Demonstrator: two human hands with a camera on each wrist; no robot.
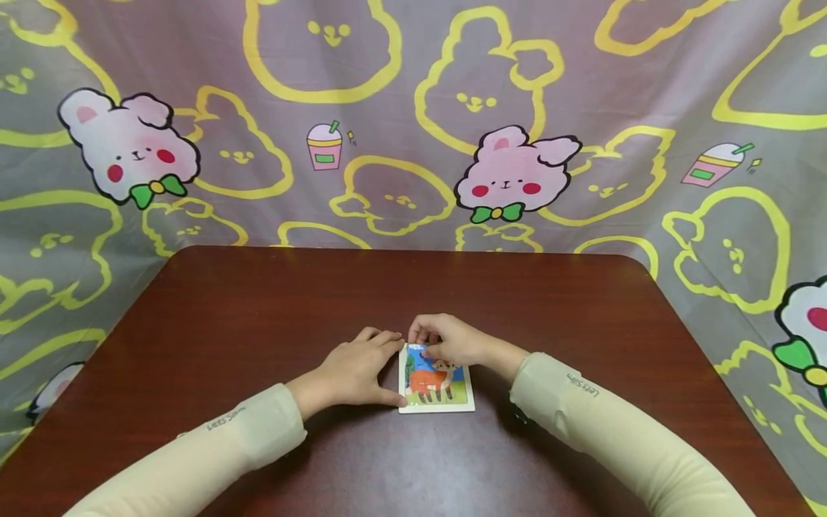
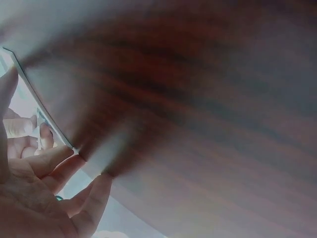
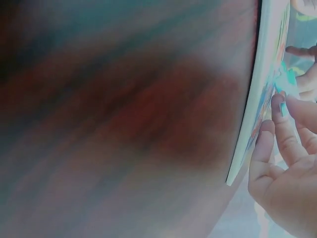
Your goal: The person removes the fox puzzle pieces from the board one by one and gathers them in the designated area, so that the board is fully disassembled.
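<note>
A small square jigsaw puzzle (image 1: 429, 385) with a white border lies flat on the table, showing an orange fox on grass under blue sky. My left hand (image 1: 355, 370) rests at its left side, thumb touching the lower left corner and fingertips at the upper left corner. Over the puzzle's upper part, my right hand (image 1: 459, 341) covers some of the picture. The right wrist view shows its thumb and finger pinching a blue puzzle piece (image 3: 285, 82) at the puzzle's surface. Whether that piece is seated or lifted, I cannot tell.
The dark red-brown wooden table (image 1: 271, 301) extends around the puzzle on all sides. Behind it and at both sides hangs a grey-pink curtain (image 1: 388, 136) printed with cartoon bunnies and drink cups.
</note>
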